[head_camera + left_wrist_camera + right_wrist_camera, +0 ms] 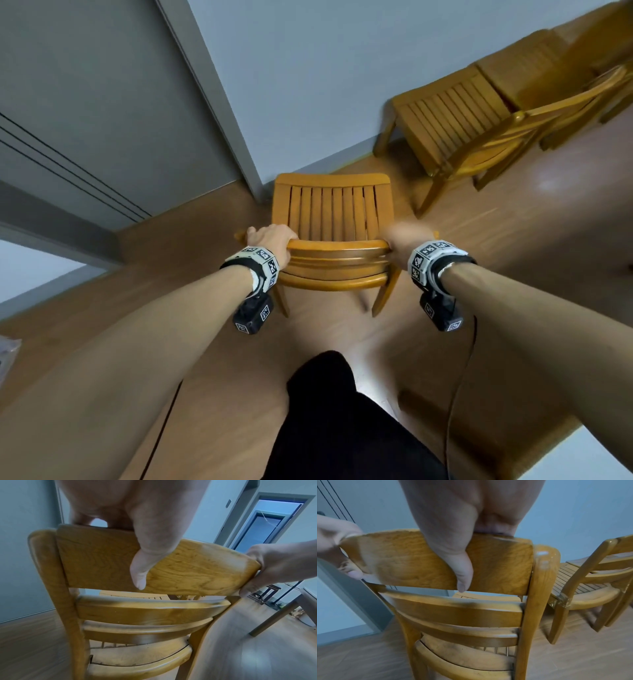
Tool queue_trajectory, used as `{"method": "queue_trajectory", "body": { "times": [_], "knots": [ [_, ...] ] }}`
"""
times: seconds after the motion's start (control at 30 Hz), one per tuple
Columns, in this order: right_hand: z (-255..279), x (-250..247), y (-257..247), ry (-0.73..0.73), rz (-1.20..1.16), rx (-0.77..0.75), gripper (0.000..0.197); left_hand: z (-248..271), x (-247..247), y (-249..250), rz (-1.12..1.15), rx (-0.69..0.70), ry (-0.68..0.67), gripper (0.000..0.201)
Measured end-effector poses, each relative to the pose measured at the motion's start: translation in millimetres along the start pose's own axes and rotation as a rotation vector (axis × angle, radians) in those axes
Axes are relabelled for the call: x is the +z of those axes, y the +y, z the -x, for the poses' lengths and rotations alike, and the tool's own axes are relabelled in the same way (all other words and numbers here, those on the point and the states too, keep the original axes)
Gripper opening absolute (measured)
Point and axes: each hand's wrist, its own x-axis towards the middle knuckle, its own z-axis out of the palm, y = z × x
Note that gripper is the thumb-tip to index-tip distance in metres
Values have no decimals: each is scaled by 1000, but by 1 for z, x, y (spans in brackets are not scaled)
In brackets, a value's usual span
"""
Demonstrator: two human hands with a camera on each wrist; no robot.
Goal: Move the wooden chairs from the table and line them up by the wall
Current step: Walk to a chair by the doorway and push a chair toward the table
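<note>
Gripping the top rail of a chair (331,212) at both ends, we find the left hand (270,236) and the right hand (402,236) each curled over that rail, fingers on the far face and thumb on the near face, as both wrist views confirm. The chair sits on the floor (212,260), seat facing the wall (308,85), its front edge near the baseboard just beside a grey door frame (219,99). We cannot tell whether its legs touch the floor or hang just clear.

To the right, at least two more chairs (455,123) stand against the same wall, seats toward it, forming a row. A gap separates them from the held chair.

Progress, in our judgement: well advanced. The row is started and this chair is nearly in place; it wants closing up to its neighbour and squaring to the wall. In the left wrist view a counter (305,597) shows at the right edge; whether chairs remain there is not shown.
</note>
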Motion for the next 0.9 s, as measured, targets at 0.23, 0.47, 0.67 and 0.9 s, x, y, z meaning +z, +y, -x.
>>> {"method": "queue_trajectory", "body": {
  "times": [0.23, 0.47, 0.67, 0.9],
  "knots": [
    [-83, -55, 58, 2, -3, 32, 8, -100, -47, 27, 15, 78, -26, 10],
    [-142, -111, 116, 27, -2, 27, 17, -179, -96, 60, 53, 117, -59, 18],
    [-185, -141, 169, -6, 48, 1, 12, -218, -114, 103, 32, 96, -73, 20],
    [-215, -145, 245, 24, 123, -70, 12, -238, -99, 178, 95, 14, -89, 23]
  ]
}}
